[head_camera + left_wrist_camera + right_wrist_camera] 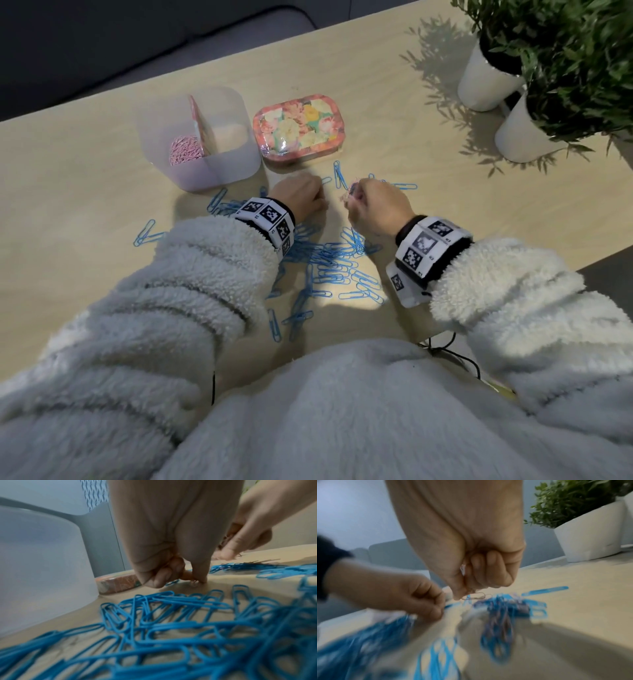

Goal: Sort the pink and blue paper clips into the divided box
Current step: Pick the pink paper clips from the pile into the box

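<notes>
At ten o'clock on the pale wooden table [394, 113] stands the frosted, round-cornered divided box [233, 164], thin wire pink paper clips [186, 150] heaped in its left compartment, with a glossy floral lid [298, 126] just right of it. The left hand [301, 197] curls fingertips-down, pinching a small pink clip against the table, loose blue paper clips [329, 260] strewn at six o'clock. The right hand [376, 205] is closed around a bunch of pink clips, and two smooth white potted plants [489, 82] stand at two o'clock.
</notes>
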A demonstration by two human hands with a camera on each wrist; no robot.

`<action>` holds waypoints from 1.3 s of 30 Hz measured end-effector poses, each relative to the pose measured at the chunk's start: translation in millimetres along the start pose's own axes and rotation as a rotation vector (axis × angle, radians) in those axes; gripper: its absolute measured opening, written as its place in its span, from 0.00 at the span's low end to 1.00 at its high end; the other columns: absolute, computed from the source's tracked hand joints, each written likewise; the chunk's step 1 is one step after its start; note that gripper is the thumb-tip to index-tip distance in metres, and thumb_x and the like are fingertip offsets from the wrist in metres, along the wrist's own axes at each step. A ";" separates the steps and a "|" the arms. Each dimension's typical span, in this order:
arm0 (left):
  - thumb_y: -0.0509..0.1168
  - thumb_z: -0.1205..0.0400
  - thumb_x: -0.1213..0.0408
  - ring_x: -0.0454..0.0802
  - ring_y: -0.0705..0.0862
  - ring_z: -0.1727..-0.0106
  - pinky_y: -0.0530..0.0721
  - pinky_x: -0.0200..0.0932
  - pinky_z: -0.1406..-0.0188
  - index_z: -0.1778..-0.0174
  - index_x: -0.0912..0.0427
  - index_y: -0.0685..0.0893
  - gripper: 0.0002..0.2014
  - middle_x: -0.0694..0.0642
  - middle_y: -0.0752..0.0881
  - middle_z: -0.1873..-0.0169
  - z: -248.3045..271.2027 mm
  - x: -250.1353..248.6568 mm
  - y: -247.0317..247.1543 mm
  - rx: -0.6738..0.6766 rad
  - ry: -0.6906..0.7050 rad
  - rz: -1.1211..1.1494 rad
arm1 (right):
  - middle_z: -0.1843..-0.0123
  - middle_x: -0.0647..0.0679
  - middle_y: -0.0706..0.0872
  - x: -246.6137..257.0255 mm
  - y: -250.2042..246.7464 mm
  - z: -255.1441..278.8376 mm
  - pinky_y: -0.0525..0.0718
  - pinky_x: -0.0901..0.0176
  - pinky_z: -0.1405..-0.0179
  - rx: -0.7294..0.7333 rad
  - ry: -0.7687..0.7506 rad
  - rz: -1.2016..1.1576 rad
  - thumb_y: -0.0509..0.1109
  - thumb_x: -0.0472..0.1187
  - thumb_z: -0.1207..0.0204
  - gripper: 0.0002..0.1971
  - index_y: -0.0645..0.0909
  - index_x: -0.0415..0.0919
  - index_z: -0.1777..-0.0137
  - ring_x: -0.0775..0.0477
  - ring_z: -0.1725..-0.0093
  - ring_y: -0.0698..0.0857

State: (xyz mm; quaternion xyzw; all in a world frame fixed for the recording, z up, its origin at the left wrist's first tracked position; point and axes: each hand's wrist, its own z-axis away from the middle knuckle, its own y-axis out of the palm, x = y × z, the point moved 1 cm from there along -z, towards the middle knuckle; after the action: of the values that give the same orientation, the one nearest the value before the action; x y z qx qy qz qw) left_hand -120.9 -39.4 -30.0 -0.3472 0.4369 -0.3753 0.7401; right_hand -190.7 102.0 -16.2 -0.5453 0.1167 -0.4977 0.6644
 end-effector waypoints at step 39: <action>0.57 0.20 0.73 0.69 0.81 0.43 0.77 0.54 0.44 0.48 0.71 0.85 0.13 0.71 0.85 0.45 61.8 118.1 -100.4 -0.464 -0.416 0.011 | 0.64 0.46 0.86 107.0 -70.9 -53.7 0.79 0.70 0.77 0.059 -0.345 -0.677 0.56 0.24 0.24 0.13 0.80 0.37 0.53 0.57 0.71 0.82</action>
State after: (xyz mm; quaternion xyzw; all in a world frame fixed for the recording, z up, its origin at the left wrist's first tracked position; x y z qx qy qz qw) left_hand -50.5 -177.3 32.3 -0.5738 0.3519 -0.1824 0.7167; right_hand -215.0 -8.6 64.5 -0.6093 -0.1979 -0.5929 0.4878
